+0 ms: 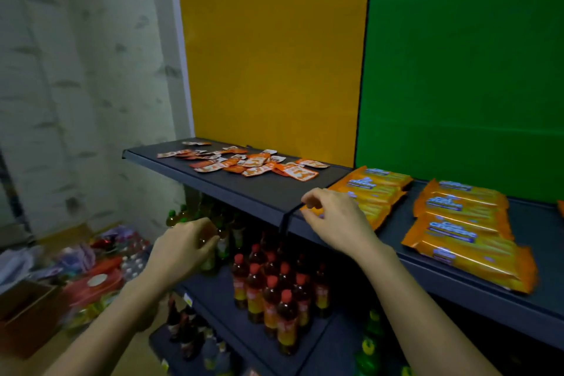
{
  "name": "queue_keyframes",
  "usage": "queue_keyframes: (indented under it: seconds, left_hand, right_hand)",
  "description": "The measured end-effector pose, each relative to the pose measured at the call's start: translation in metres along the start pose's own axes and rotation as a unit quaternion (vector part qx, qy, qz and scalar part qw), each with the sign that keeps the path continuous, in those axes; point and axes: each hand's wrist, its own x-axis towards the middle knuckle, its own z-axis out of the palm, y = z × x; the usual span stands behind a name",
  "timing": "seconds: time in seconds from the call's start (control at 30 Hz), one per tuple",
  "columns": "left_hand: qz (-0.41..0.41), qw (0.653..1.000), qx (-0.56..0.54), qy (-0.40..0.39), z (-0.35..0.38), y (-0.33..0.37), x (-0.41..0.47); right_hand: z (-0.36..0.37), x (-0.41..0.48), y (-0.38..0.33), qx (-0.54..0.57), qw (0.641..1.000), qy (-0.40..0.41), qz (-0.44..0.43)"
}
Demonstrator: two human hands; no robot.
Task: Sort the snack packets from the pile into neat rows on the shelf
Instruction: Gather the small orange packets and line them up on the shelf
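A loose pile of small orange and white snack packets (247,162) lies scattered on the dark shelf (262,189), toward its back. My right hand (332,220) hovers at the shelf's front edge with fingers loosely curled; nothing is plainly held in it. My left hand (183,247) hangs lower, in front of the bottles below the shelf, fingers relaxed and holding nothing. Both hands are well short of the pile.
Large orange biscuit packs (460,223) lie in rows on the adjoining shelf at the right. Red-capped bottles (274,287) stand on the shelf below, green bottles (183,214) behind. Yellow and green back panels rise behind. Cartons and bags sit on the floor at left.
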Motion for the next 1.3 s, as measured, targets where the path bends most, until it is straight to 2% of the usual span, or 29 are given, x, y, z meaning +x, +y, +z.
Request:
queue_keyframes:
  seconds: [0.4,0.67,1.0,1.1,1.3]
  left_hand:
    - [-0.04,0.999,0.0,-0.002,0.011,-0.116,0.071]
    - [-0.019,1.0,-0.012,0.004,0.034,-0.169,0.166]
    - [0.039,0.998,-0.047,-0.001,0.071,-0.199,0.279]
    - [0.053,0.997,-0.055,-0.021,0.082,-0.201,0.309]
    - [0.103,0.986,-0.031,-0.124,0.108,-0.195,0.361]
  right_hand:
    - [0.103,0.116,-0.058,0.025,0.997,-0.051,0.059]
    - [0.162,0.225,-0.057,0.015,0.994,-0.023,0.11]
    - [0.199,0.334,-0.037,-0.06,0.976,-0.003,0.209]
    - [0.206,0.355,-0.03,-0.091,0.965,-0.028,0.244]
    - [0.227,0.382,-0.021,-0.129,0.941,-0.041,0.311]
